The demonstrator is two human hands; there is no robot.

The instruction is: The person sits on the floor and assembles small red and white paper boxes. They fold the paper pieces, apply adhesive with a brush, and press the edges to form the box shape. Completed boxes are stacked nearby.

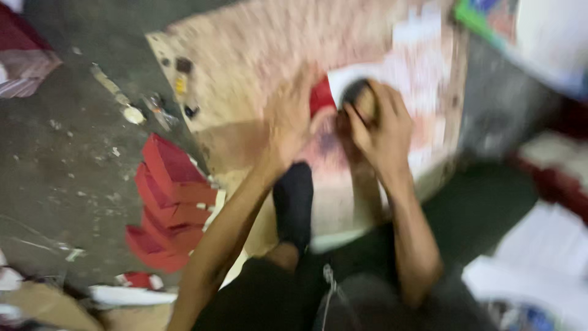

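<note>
The picture is blurred by motion. My left hand (293, 116) presses flat on a pale board (245, 55) that lies on the floor, beside a red piece (321, 96). My right hand (381, 125) is closed around a small dark round object (357, 92) held against a white sheet (343, 76) on the board. My foot in a black sock (294, 202) rests on the board's near edge, between my arms.
A stack of red boxes (168, 202) sits on the grey concrete floor (61, 171) left of the board. Small bottles and scraps (156, 110) lie by the board's left edge. White papers (539, 257) and printed sheets (490, 15) lie at right.
</note>
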